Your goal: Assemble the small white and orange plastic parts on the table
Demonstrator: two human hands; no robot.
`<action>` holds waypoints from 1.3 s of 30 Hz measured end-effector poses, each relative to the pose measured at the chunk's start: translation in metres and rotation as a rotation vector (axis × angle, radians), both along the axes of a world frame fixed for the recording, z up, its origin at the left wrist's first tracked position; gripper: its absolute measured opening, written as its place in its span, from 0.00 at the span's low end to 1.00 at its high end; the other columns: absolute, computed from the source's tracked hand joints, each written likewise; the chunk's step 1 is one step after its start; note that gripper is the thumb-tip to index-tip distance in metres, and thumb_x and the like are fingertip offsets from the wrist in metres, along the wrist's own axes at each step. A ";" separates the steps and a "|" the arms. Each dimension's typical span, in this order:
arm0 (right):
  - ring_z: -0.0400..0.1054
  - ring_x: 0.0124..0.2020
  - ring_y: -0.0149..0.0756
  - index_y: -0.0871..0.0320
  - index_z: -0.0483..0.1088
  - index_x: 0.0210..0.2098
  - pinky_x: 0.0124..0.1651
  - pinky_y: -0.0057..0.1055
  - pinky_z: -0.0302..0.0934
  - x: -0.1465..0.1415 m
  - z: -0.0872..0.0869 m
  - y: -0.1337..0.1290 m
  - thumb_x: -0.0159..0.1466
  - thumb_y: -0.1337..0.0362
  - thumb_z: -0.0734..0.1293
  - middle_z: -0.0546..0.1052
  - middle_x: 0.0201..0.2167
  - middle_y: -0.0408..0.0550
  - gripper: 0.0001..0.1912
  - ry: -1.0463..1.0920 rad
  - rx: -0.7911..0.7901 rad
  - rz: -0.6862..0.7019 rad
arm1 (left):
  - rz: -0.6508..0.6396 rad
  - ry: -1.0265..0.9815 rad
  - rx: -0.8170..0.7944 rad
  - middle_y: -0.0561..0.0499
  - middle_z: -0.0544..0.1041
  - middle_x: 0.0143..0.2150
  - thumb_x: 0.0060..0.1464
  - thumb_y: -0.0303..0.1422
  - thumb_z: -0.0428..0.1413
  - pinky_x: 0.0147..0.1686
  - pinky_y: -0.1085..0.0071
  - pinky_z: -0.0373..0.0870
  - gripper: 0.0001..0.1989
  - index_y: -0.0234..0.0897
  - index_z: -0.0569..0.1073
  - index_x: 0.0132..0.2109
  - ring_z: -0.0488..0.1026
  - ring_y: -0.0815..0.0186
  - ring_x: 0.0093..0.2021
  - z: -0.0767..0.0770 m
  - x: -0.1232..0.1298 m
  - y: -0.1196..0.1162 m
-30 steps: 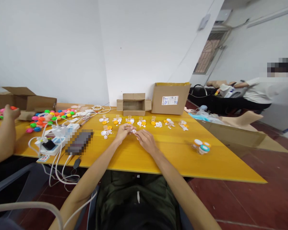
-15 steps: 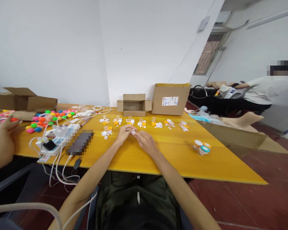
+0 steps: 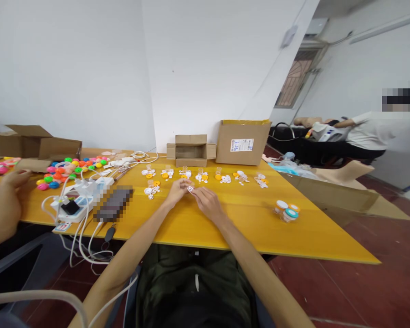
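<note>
Between my two hands, above the yellow table (image 3: 246,228), is a small white wheel-like disc with holes (image 3: 190,189). My left hand (image 3: 177,190) pinches it from the left with bent fingers. From the right, the fingertips of my right hand (image 3: 207,199) close on its edge. Behind my hands lies a row of small part groups: white pieces, orange discs (image 3: 165,175) and clear little cups (image 3: 185,169). One more group, with white perforated pieces (image 3: 151,197), sits left of my left hand.
Three lidded clear jars (image 3: 289,213) stand at the right. A power strip (image 3: 78,207) with cables and a blurred-out dark device (image 3: 114,204) lie left. Colourful balls (image 3: 58,173) and another person's hand (image 3: 15,180) are farther left. Cardboard boxes (image 3: 242,143) line the wall.
My hands stay almost in place; the white disc has turned slightly and shows more of its face. At the far left, the other person's hand no longer holds up an orange ball.
</note>
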State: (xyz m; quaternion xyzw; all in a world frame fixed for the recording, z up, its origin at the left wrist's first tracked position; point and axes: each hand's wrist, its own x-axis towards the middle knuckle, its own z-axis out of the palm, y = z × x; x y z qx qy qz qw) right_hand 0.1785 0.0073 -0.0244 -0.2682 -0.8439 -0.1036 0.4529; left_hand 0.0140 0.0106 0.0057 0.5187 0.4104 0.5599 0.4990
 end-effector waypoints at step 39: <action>0.72 0.36 0.38 0.53 0.74 0.38 0.39 0.30 0.63 0.002 -0.001 0.001 0.65 0.77 0.61 0.78 0.33 0.47 0.14 -0.022 -0.054 -0.146 | -0.051 -0.067 -0.090 0.47 0.84 0.37 0.39 0.33 0.70 0.52 0.60 0.75 0.11 0.36 0.80 0.32 0.80 0.60 0.42 0.007 0.000 -0.008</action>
